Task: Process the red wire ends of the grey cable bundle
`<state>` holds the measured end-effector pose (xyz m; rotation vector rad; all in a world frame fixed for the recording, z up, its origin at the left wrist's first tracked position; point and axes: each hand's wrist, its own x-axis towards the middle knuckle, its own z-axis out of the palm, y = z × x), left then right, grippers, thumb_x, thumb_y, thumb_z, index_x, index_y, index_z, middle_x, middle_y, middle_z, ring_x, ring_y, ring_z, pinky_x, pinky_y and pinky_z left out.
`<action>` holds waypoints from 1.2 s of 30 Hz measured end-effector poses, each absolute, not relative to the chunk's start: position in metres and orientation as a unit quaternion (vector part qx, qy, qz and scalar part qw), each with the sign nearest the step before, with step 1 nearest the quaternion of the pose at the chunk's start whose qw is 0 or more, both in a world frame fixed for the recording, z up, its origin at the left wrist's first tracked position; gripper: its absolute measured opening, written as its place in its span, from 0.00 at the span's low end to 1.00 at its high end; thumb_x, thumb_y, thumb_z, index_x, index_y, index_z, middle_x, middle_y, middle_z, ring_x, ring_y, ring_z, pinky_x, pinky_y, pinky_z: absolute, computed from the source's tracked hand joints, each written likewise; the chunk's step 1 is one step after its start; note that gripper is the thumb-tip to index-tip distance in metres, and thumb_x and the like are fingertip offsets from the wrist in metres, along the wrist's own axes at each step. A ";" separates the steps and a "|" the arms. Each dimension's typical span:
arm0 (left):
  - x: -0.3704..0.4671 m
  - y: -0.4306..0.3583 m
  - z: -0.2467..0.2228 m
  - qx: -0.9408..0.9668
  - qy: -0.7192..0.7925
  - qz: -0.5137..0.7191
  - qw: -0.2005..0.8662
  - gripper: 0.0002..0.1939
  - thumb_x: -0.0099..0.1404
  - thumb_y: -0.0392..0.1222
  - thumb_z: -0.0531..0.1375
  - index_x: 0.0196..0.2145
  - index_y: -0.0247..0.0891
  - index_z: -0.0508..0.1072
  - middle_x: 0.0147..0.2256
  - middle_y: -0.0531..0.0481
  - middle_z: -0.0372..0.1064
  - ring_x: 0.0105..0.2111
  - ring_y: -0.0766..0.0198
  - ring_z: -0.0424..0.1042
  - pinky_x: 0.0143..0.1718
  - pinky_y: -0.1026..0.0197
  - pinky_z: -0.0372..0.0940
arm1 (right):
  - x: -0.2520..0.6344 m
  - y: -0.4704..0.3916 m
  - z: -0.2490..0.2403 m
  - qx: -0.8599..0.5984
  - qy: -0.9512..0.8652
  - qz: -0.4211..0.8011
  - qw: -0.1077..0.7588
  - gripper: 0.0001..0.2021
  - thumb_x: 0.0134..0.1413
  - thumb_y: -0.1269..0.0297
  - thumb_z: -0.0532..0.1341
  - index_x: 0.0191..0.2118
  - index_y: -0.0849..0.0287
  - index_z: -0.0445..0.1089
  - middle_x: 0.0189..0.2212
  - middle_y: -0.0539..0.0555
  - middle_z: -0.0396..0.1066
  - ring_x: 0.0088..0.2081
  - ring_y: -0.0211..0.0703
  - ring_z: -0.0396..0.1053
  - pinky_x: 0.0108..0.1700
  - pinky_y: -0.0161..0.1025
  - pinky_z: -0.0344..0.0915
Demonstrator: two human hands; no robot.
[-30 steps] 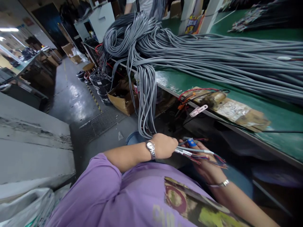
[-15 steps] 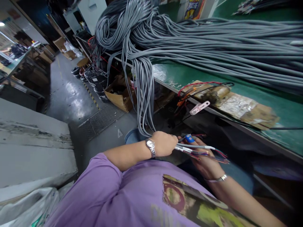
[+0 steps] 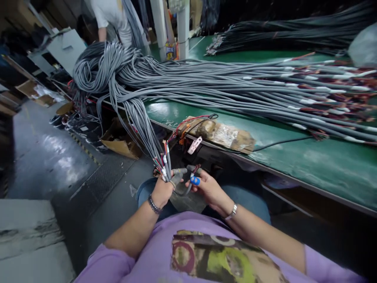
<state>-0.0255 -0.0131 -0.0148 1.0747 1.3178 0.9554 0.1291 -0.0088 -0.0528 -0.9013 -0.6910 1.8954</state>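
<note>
My left hand (image 3: 165, 190) is closed around several grey cables (image 3: 169, 165); their stripped ends with coloured wires point up and away from me. Grey finger covers show on its fingers. My right hand (image 3: 207, 188), with a blue cover on the thumb, pinches the end of one grey cable (image 3: 185, 192) that loops across from the left hand. Dark reddish wires (image 3: 195, 169) stick out above that thumb. Both hands are over my lap, close together. Beyond the left hand, a hanging bundle of grey cables (image 3: 138, 118) comes down from the table edge.
Long grey cables (image 3: 188, 84) lie along the green table (image 3: 294, 161), their wire ends at the right. A taped cardboard piece (image 3: 226, 135), with a soldering-iron-like tool, sits at the table edge. A pink-white strip (image 3: 194, 145) hangs there. Behind stands another person (image 3: 113, 19); dark cables (image 3: 282, 35) lie behind.
My view has swung right. The left hand has turned so its cable ends point upward, and the right hand now pinches a single cable end apart from that bunch.
</note>
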 end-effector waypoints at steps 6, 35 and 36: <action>-0.015 -0.020 -0.008 0.466 0.502 0.373 0.626 0.16 0.55 0.52 0.62 0.24 0.34 0.75 0.19 0.53 0.65 0.20 0.71 0.60 0.23 0.68 0.55 | 0.127 -0.011 -0.054 -0.313 -0.318 0.793 0.414 0.32 0.37 0.58 0.71 0.50 0.61 0.62 0.22 0.49 0.71 0.24 0.36 0.68 0.23 0.29 0.58; -0.046 -0.021 -0.043 0.457 0.533 0.436 0.563 0.16 0.49 0.52 0.66 0.24 0.35 0.74 0.23 0.52 0.70 0.22 0.69 0.62 0.22 0.68 0.57 | 0.222 -0.003 -0.079 -0.663 -0.507 0.394 0.386 0.12 0.55 0.63 0.56 0.42 0.60 0.71 0.26 0.52 0.75 0.26 0.37 0.70 0.29 0.32 0.65; -0.045 -0.022 -0.043 0.462 0.533 0.432 0.562 0.16 0.50 0.52 0.66 0.24 0.35 0.74 0.23 0.52 0.69 0.22 0.69 0.62 0.23 0.68 0.58 | 0.244 -0.006 -0.081 -0.696 -0.505 0.349 0.373 0.10 0.55 0.63 0.56 0.39 0.60 0.72 0.28 0.53 0.75 0.29 0.40 0.71 0.32 0.35 0.67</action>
